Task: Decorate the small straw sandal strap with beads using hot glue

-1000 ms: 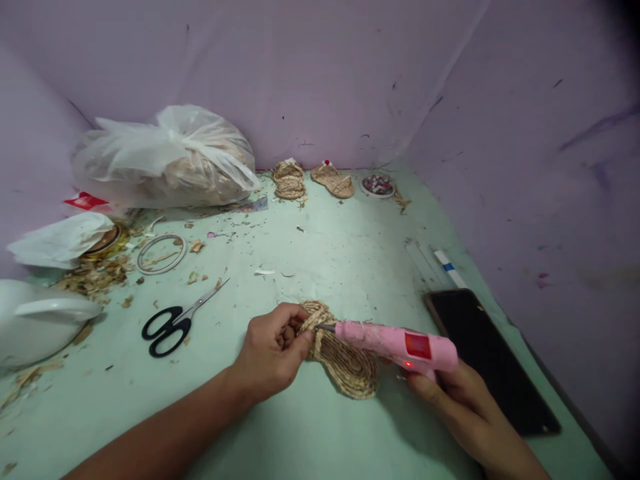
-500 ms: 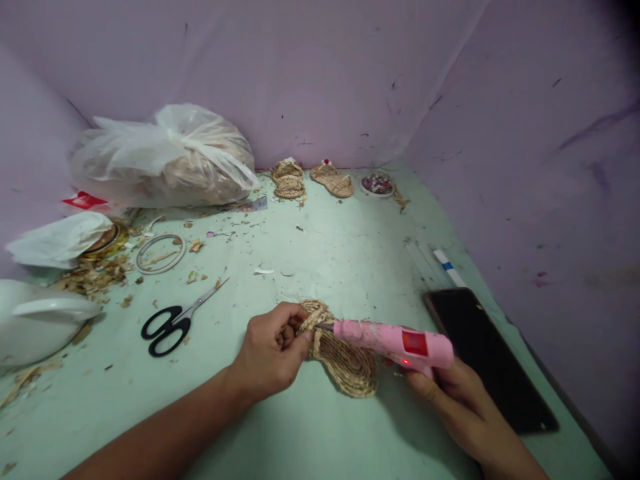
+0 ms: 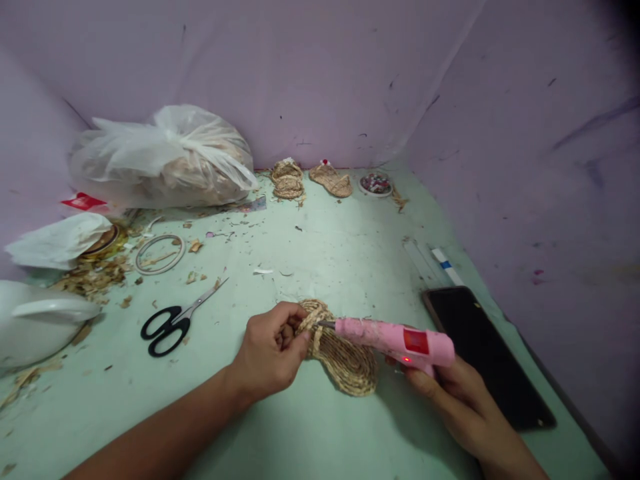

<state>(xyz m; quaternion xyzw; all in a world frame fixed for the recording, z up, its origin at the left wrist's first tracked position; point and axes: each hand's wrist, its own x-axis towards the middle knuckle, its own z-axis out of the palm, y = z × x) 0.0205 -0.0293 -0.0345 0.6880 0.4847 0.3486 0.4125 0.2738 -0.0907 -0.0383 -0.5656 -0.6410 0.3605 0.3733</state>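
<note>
A small woven straw slipper [image 3: 349,363] lies on the green tabletop in front of me, its sole coiled from braided fibre. My left hand [image 3: 277,347] pinches the braided strap at its far end, with fingers curled in. In my right hand [image 3: 450,400] is a pink hot glue gun [image 3: 387,337], gripped by its handle, a red light glowing on its side. Its metal nozzle points left at the strap, close to my left thumb. Whether the tip touches the straw, I cannot tell.
Black-handled scissors [image 3: 175,323] and a tape ring [image 3: 160,255] lie to the left. A dark phone or tablet [image 3: 493,360] is at right. Along the back stand a plastic bag [image 3: 165,160], two small straw slippers [image 3: 331,181] and a dish of beads [image 3: 376,184]. Straw scraps litter the left.
The glue gun's nozzle has shifted very slightly at the strap. Both hands keep their grips, and the slipper stays in place.
</note>
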